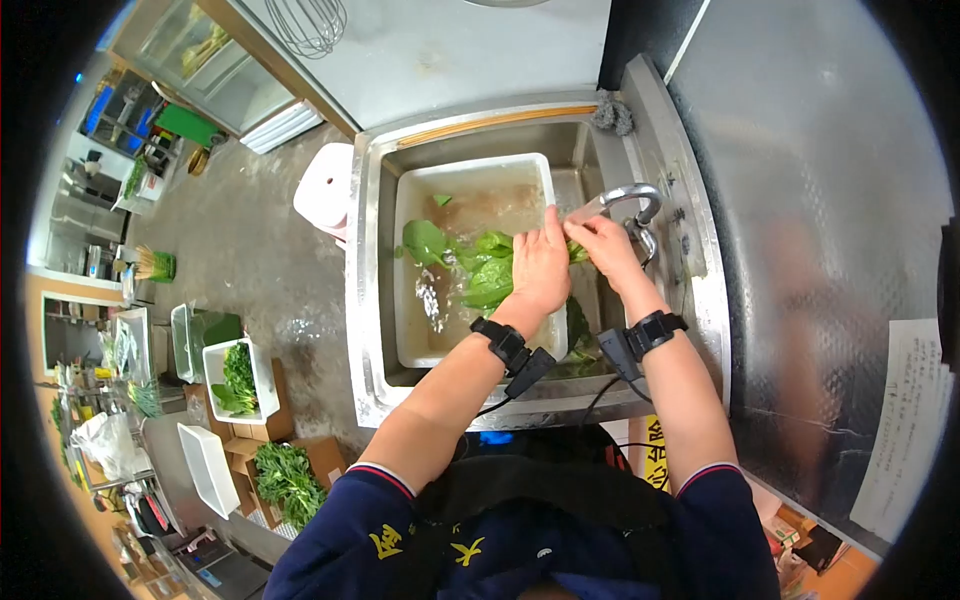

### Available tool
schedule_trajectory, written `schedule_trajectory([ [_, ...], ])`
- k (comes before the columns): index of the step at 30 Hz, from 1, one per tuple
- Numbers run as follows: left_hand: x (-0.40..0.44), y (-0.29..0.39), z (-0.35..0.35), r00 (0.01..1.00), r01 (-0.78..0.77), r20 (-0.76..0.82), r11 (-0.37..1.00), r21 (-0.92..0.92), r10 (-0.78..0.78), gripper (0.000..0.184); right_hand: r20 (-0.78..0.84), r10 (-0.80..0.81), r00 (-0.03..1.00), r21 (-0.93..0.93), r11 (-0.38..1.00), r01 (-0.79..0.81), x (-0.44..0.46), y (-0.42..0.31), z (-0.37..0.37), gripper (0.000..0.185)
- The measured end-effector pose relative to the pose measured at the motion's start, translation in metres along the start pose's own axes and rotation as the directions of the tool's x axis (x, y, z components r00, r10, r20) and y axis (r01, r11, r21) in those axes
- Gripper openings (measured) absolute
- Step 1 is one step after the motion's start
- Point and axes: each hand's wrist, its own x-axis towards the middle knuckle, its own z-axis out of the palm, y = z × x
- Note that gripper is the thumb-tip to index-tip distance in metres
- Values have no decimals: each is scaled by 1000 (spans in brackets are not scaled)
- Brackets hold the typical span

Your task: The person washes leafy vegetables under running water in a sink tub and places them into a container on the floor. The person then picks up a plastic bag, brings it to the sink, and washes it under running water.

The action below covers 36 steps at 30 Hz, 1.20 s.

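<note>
A white tub of murky water stands in the metal sink. Green leaves float in it, with a loose leaf to their left. My left hand is over the tub's right side, fingers close together against the leafy greens. Beside it, my right hand has its fingers closed on the stem end of the greens, below the curved faucet. More dark leaves lie in the sink beneath my wrists, partly hidden.
Long wooden sticks and a grey scrubber rest on the sink's back edge. A pink-white stool stands left. Lower left are a white crate of greens and a box of leafy vegetables. A metal wall rises right.
</note>
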Motion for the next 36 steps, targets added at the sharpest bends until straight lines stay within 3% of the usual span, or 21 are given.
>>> schedule_trajectory([
  [2,0,1,2,1000,4,9,1000,-9,-4,74,-103,208,973,-302,925,-229,3,-14,2,34],
  [4,-2,-4,1,1000,12,26,1000,-11,-11,75,-140,174,975,-224,953,-203,4,-15,8,35],
  [6,0,-8,3,999,16,38,985,-171,-9,74,-46,427,903,241,882,-405,7,-19,1,34],
  [7,4,-14,5,999,13,36,985,-173,-7,74,-43,532,846,335,805,-489,3,-29,-6,31],
  [8,10,-25,7,989,95,142,902,-421,-38,72,13,522,853,455,756,-470,5,-18,-13,30],
  [9,14,-31,2,967,196,253,753,-629,-40,72,53,455,889,367,819,-441,2,-22,-18,31],
  [10,15,-35,-1,966,198,256,750,-632,-39,72,98,392,915,277,872,-404,-4,-27,-21,32],
  [11,15,-39,-2,929,295,371,593,-749,7,70,94,399,912,274,871,-409,-12,-28,-19,32],
  [13,17,-39,-3,863,430,489,324,-843,129,64,132,93,987,187,975,-117,-20,-30,-10,22],
  [14,16,-39,-3,861,431,491,324,-842,129,64,131,95,987,188,975,-119,-21,-27,-6,22],
  [16,15,-32,-9,788,578,588,112,-809,184,59,65,36,997,107,993,-43,-20,-23,-3,19],
  [18,13,-32,-5,809,542,551,102,-834,203,57,82,63,995,51,996,-67,-19,-23,-7,18],
  [20,14,-33,-2,830,503,511,98,-859,223,54,-22,262,965,361,902,-236,-17,-23,-9,20],
  [22,11,-33,-3,775,610,592,-15,-792,221,52,-24,237,971,359,909,-213,-15,-28,-11,24],
  [24,12,-35,-3,771,611,595,3,-792,227,52,-16,363,931,83,929,-361,-17,-38,-13,27],
  [25,13,-33,-2,767,609,595,17,-793,240,51,16,355,935,-113,929,-351,-20,-42,-14,33],
  [28,13,-30,-11,779,578,574,69,-813,252,50,57,-38,998,-177,983,48,-22,-22,-12,29],
  [29,13,-31,-11,781,570,576,100,-815,241,47,60,-42,997,-174,983,52,-19,-16,-14,29],
  [31,10,-27,-22,779,589,581,40,-807,238,46,-26,150,988,-2,989,-150,-15,-18,-13,25],
  [34,10,-25,-23,752,640,608,-57,-767,255,52,-1,67,998,-123,990,-67,-13,-21,-10,25],
  [36,11,-23,-20,770,617,586,-63,-784,251,44,6,9,1000,-23,1000,-9,-13,-23,-1,25],
])
